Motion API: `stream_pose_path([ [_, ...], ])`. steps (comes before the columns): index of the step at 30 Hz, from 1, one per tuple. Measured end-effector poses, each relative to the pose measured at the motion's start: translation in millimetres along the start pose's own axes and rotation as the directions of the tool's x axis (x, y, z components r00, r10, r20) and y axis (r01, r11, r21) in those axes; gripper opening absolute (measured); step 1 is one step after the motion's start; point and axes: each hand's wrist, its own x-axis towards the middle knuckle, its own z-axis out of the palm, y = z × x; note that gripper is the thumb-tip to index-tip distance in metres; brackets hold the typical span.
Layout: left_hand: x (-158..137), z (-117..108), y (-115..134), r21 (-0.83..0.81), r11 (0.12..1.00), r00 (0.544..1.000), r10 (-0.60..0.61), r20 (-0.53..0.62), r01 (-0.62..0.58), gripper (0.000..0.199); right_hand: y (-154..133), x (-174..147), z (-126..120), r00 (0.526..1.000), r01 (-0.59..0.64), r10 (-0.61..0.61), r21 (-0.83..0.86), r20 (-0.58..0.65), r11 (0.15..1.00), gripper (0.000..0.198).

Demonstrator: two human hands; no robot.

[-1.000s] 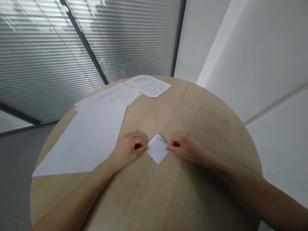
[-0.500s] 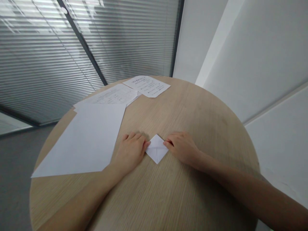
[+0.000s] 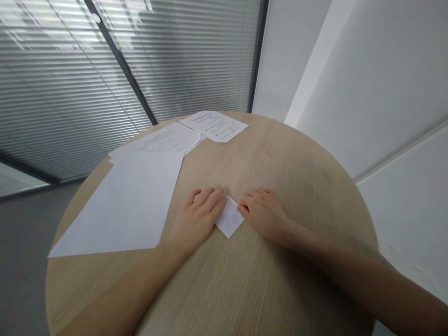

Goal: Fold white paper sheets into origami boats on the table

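A small diamond of folded white paper lies on the round wooden table, with crease lines on its top face. My left hand rests with fingers stretched out, covering the paper's left corner and part of its upper left edge. On the other side, my right hand pinches the right corner between thumb and curled fingers.
A large blank white sheet lies to the left, overlapping printed pages. Another printed sheet is near the far edge. Beyond the table are window blinds and a white wall.
My left hand has let go of its pinch on the left corner, spread its fingers and slid forward and right over the paper. My right hand has stayed at its corner.
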Motion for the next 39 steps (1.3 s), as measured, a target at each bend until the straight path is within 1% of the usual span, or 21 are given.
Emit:
stream_pose_path([
  [1, -0.3, 2.2, -1.9, -0.032, 0.997, 0.997, 0.076, 0.0, -0.076, 0.036, 0.1, -0.6, 0.6, 1.0, 0.003, -0.003, -0.003, -0.014, 1.0, 0.022],
  [2, -0.4, 4.6, -4.0, -0.059, 0.991, 0.992, 0.122, 0.01, -0.122, 0.039, 0.2, -1.1, 1.2, 1.0, 0.005, -0.005, -0.003, -0.028, 1.0, 0.021],
  [3, -0.4, 7.3, -6.0, -0.082, 0.988, 0.991, 0.132, 0.023, -0.13, 0.041, 0.6, -1.7, 1.9, 0.999, 0.006, -0.006, 0.001, -0.04, 1.0, 0.019],
  [7, -0.3, 16.0, -11.1, -0.149, 0.987, 0.995, 0.069, 0.066, -0.058, 0.046, 5.0, -3.8, 5.0, 0.997, 0.02, -0.016, 0.048, -0.078, 0.999, 0.012],
  [12, -2.8, 19.1, -12.9, -0.169, 0.986, 0.999, 0.015, 0.047, -0.007, 0.046, 18.6, -6.8, 8.8, 0.992, 0.063, -0.049, 0.122, -0.112, 0.991, 0.009],
  [17, -4.1, 20.8, -18.8, -0.211, 0.974, 0.989, -0.061, 0.135, 0.089, 0.043, 32.3, -8.0, 10.0, 0.998, 0.042, -0.031, 0.207, -0.059, 0.977, 0.019],
  [22, -4.6, 26.0, -24.0, -0.212, 0.971, 0.986, -0.076, 0.148, 0.107, 0.04, 38.7, -6.1, 9.8, 0.999, 0.039, -0.034, 0.271, -0.023, 0.962, 0.02],
  [26, -4.2, 25.6, -22.2, -0.178, 0.974, 0.982, -0.114, 0.151, 0.14, 0.043, 35.0, -6.4, 10.7, 0.998, 0.021, -0.002, 0.341, -0.057, 0.94, 0.024],
  [30, -3.3, 21.9, -18.3, -0.169, 0.969, 0.976, -0.157, 0.15, 0.181, 0.047, 21.0, -7.2, 11.5, 0.997, 0.056, -0.032, 0.337, -0.074, 0.94, 0.023],
  [32, -2.9, 20.4, -17.3, -0.172, 0.963, 0.973, -0.182, 0.144, 0.206, 0.049, 14.5, -5.7, 11.4, 0.998, 0.036, -0.016, 0.336, -0.061, 0.941, 0.019],
  [35, -2.3, 18.7, -17.8, -0.192, 0.955, 0.969, -0.203, 0.14, 0.228, 0.049, 9.7, -1.1, 10.3, 0.999, -0.022, 0.034, 0.352, -0.028, 0.936, 0.018],
  [39, -3.2, 17.0, -19.7, -0.261, 0.942, 0.975, -0.18, 0.134, 0.21, 0.046, 7.3, 3.9, 6.0, 0.999, -0.038, 0.042, 0.385, -0.001, 0.922, 0.019],
])
